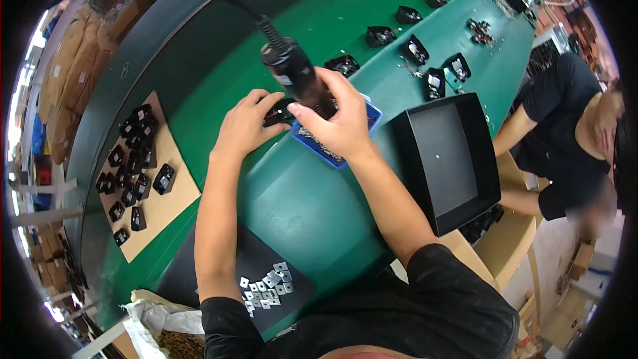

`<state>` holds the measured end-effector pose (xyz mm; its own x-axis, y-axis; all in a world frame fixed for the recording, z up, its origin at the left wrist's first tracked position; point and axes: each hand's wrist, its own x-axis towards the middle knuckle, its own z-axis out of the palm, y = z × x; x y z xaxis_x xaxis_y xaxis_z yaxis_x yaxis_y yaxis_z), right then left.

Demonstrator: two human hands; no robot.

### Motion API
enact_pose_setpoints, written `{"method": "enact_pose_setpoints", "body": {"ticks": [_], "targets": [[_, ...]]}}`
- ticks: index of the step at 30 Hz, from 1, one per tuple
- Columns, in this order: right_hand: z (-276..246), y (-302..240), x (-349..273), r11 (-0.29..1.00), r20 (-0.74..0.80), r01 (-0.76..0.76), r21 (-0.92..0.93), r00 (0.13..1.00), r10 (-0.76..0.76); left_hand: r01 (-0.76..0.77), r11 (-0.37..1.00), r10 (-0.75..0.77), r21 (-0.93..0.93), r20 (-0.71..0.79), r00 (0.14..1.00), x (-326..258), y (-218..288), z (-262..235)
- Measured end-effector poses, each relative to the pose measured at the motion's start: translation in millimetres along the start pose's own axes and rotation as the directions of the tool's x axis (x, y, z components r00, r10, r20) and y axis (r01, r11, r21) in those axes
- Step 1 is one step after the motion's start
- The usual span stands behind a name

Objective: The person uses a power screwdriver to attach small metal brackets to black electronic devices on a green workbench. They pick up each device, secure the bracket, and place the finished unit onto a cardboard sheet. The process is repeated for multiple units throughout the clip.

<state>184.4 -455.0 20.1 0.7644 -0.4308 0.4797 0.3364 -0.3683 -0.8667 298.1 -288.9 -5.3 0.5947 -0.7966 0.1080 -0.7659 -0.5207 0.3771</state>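
My right hand (pixel 342 123) is closed round a black corded electric screwdriver (pixel 290 66), its cable rising to the upper left. To its left, my left hand (pixel 242 126) has its fingers curled round a small black plastic housing (pixel 278 113), close beside the tool. The screwdriver's tip is hidden behind my right hand. Partly under that hand sits a blue tray (pixel 375 118) filled with small metal screws. Just beyond the hands lies another black housing (pixel 342 64) with parts inside.
Several filled black housings (pixel 164 178) stand on a brown board (pixel 174 209) at left. More housings (pixel 435 83) line the green bench (pixel 299 209) at far right. Near me, metal plates (pixel 269 287) lie on a black sheet (pixel 296 299). A black box (pixel 442 173) and a co-worker (pixel 565 119) are at right.
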Motion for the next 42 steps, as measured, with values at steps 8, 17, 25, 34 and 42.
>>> {"method": "enact_pose_setpoints", "body": {"ticks": [8,17,25,34,42], "targets": [[-3,5,3,1.0,0.004,0.015,-0.008,1.0,-0.015,0.127,0.992,-0.129,-0.021,-0.184,0.974,-19,4,-2],[-5,6,-1,0.997,0.141,0.054,-0.057,0.989,-0.046,0.098,0.992,-0.105,-0.079,-0.078,0.991,-89,28,-11],[-4,7,-9,0.917,0.505,0.278,-0.286,0.857,-0.102,-0.253,0.966,0.252,-0.045,-0.023,0.967,-105,74,26],[-14,40,84,0.909,0.157,-0.123,-0.398,0.967,0.199,-0.275,0.961,0.275,-0.036,0.005,0.961,-73,125,51],[-34,98,114,0.529,0.43,0.06,-0.846,0.664,0.612,-0.279,0.96,0.278,-0.011,-0.069,0.958,-76,128,65]]}}
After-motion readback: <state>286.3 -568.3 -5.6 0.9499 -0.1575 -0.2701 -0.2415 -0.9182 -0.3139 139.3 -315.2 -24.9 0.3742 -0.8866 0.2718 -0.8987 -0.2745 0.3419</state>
